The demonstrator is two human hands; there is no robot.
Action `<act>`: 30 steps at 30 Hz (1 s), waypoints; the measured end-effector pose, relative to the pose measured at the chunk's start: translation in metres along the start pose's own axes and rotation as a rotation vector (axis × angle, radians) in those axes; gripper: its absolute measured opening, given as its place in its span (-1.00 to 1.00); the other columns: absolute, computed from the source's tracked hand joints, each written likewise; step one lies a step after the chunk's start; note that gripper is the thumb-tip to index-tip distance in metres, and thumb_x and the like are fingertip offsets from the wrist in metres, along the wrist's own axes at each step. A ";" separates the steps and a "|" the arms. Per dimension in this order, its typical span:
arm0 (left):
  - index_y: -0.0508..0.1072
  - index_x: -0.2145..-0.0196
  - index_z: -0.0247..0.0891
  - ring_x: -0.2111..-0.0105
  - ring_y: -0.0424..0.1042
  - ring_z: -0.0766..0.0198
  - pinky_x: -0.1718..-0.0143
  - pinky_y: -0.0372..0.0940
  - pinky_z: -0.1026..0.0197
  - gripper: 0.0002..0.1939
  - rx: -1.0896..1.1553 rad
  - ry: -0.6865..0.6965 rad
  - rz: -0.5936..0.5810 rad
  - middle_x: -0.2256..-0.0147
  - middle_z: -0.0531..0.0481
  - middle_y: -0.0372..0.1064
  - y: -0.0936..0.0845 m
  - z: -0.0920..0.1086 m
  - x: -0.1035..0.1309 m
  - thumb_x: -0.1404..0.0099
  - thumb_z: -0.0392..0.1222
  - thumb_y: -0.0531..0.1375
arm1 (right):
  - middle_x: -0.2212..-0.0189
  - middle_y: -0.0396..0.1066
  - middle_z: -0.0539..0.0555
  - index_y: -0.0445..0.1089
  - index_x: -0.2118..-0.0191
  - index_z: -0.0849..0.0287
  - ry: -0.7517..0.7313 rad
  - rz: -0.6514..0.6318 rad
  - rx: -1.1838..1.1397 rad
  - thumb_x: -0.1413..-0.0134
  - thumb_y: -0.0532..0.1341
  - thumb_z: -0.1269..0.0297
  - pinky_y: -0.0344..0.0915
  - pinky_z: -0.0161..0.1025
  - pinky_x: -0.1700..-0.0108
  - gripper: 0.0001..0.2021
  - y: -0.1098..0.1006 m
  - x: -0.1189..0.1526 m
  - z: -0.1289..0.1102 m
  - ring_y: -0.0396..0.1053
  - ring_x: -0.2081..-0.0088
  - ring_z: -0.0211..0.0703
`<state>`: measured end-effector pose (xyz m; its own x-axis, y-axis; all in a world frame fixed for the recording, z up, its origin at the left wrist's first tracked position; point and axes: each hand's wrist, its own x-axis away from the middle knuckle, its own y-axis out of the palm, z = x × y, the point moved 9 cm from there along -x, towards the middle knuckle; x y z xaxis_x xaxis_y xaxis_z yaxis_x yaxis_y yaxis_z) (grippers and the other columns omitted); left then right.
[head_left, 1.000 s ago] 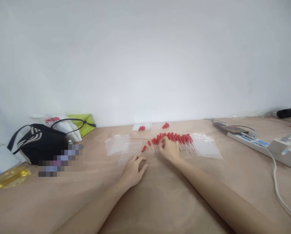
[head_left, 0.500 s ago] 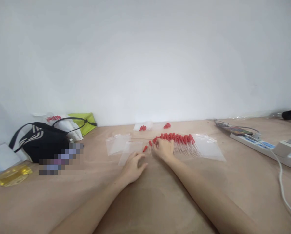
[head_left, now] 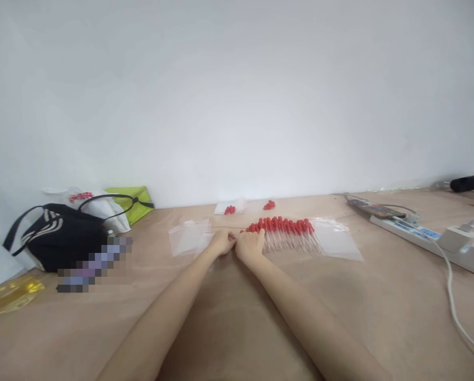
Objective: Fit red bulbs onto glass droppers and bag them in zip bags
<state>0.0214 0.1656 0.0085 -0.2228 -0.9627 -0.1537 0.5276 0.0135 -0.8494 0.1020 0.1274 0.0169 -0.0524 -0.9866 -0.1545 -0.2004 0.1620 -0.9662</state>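
Observation:
My left hand (head_left: pixel 222 242) and my right hand (head_left: pixel 250 246) meet low over the table, fingertips close together. Both look pinched, but whatever is between the fingers is hidden. Right beside my right hand spreads a row of clear, thin-tubed droppers with red bulbs (head_left: pixel 286 225), their tubes pointing toward me. The left end of that row is partly covered by my right hand. A few clear zip bags (head_left: pixel 189 237) lie flat at my left hand, which overlaps the edge of one.
Loose red bulbs (head_left: pixel 269 205) lie behind, others on a small bag (head_left: pixel 240 204). Another clear bag (head_left: pixel 338 241) is right of the row. A power strip (head_left: pixel 423 238) with chargers and a phone (head_left: pixel 375 208) is farther right. A black bag (head_left: pixel 64 238) and yellow packet (head_left: pixel 12 296) stand left.
My left hand has moved forward and closed its spread fingers. My right hand has shifted left to meet it. The single red bulb lying between them is now out of sight.

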 end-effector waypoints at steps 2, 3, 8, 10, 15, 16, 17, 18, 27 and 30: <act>0.37 0.61 -0.30 0.53 0.35 0.25 0.49 0.17 0.30 -0.91 0.023 -0.004 0.030 0.62 0.04 0.34 0.000 0.001 0.000 0.03 -0.42 0.15 | 0.40 0.45 0.21 0.41 0.37 0.23 0.002 -0.007 0.012 0.01 0.00 0.49 -0.13 -0.10 0.16 -0.76 0.000 -0.001 -0.003 0.35 0.28 -0.04; 0.36 0.59 -0.30 0.51 0.35 0.24 0.47 0.18 0.29 -0.91 0.037 -0.004 0.056 0.59 0.03 0.35 -0.002 0.002 0.001 0.03 -0.43 0.15 | 0.40 0.44 0.22 0.41 0.37 0.24 -0.001 -0.005 0.013 0.01 -0.01 0.50 -0.12 -0.10 0.16 -0.75 -0.001 -0.001 -0.004 0.35 0.28 -0.04; 0.31 0.27 -0.33 0.46 0.37 0.28 0.38 0.22 0.26 -0.83 0.164 0.010 0.203 0.48 0.00 0.35 -0.023 0.007 0.022 -0.13 -0.35 0.06 | 0.33 0.40 0.30 0.34 0.28 0.33 -0.029 0.060 -0.021 -0.05 -0.04 0.39 -0.02 -0.14 0.19 -0.76 -0.015 0.010 0.012 0.32 0.24 -0.01; 0.25 0.16 -0.31 0.45 0.38 0.31 0.38 0.25 0.28 -0.77 0.239 0.041 0.209 0.46 0.02 0.35 -0.028 0.012 0.039 -0.20 -0.32 0.00 | 0.30 0.37 0.30 0.28 0.23 0.35 -0.078 0.089 -0.053 -0.08 -0.06 0.31 0.04 -0.20 0.25 -0.74 -0.019 0.023 0.031 0.31 0.25 -0.05; 0.31 0.30 -0.31 0.40 0.41 0.30 0.34 0.28 0.26 -0.86 0.564 0.071 0.000 0.45 0.00 0.38 -0.003 0.022 0.084 -0.17 -0.25 0.05 | 0.42 0.35 0.13 0.23 0.31 0.25 -0.444 0.213 -0.265 -0.13 -0.15 0.37 0.11 -0.26 0.35 -0.76 -0.025 0.074 0.076 0.27 0.42 -0.17; 0.31 0.33 -0.31 0.38 0.40 0.29 0.32 0.28 0.26 -0.87 0.644 0.065 -0.033 0.43 0.00 0.38 0.005 0.023 0.091 -0.13 -0.24 0.11 | 0.39 0.35 0.14 0.24 0.28 0.24 -0.493 0.250 -0.291 -0.12 -0.14 0.39 0.12 -0.25 0.33 -0.77 -0.027 0.083 0.084 0.27 0.39 -0.17; 0.30 0.36 -0.31 0.37 0.40 0.28 0.31 0.28 0.26 -0.85 0.704 0.060 -0.059 0.43 0.00 0.38 0.012 0.023 0.096 -0.08 -0.25 0.17 | 0.34 0.35 0.15 0.23 0.22 0.22 -0.532 0.275 -0.303 -0.12 -0.14 0.41 0.12 -0.23 0.30 -0.76 -0.028 0.090 0.090 0.27 0.36 -0.17; 0.29 0.39 -0.31 0.38 0.40 0.29 0.33 0.28 0.26 -0.84 0.738 0.062 -0.076 0.43 0.01 0.37 0.018 0.024 0.100 -0.04 -0.26 0.20 | 0.31 0.34 0.15 0.23 0.19 0.20 -0.551 0.294 -0.312 -0.11 -0.13 0.42 0.11 -0.22 0.28 -0.75 -0.029 0.095 0.094 0.27 0.33 -0.17; 0.38 0.26 -0.25 0.36 0.35 0.28 0.33 0.23 0.26 -0.82 0.477 0.221 0.026 0.37 0.00 0.38 0.010 0.034 0.109 -0.18 -0.19 0.08 | 0.51 0.31 0.01 0.27 0.36 0.17 -0.605 0.290 -0.335 -0.07 -0.02 0.39 0.02 -0.23 0.26 -0.86 -0.041 0.110 0.079 0.23 0.45 -0.26; 0.44 0.26 -0.22 0.34 0.33 0.25 0.28 0.21 0.23 -0.78 0.340 0.308 0.036 0.38 0.00 0.39 0.004 0.044 0.113 -0.23 -0.19 0.02 | 0.51 0.32 0.00 0.27 0.37 0.17 -0.635 0.287 -0.337 -0.07 -0.02 0.38 -0.01 -0.23 0.26 -0.86 -0.043 0.115 0.073 0.21 0.49 -0.29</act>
<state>0.0350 0.0447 0.0097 -0.4055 -0.8376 -0.3661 0.7672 -0.0940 -0.6345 0.1755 0.0056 0.0257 0.4028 -0.7107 -0.5767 -0.5562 0.3103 -0.7709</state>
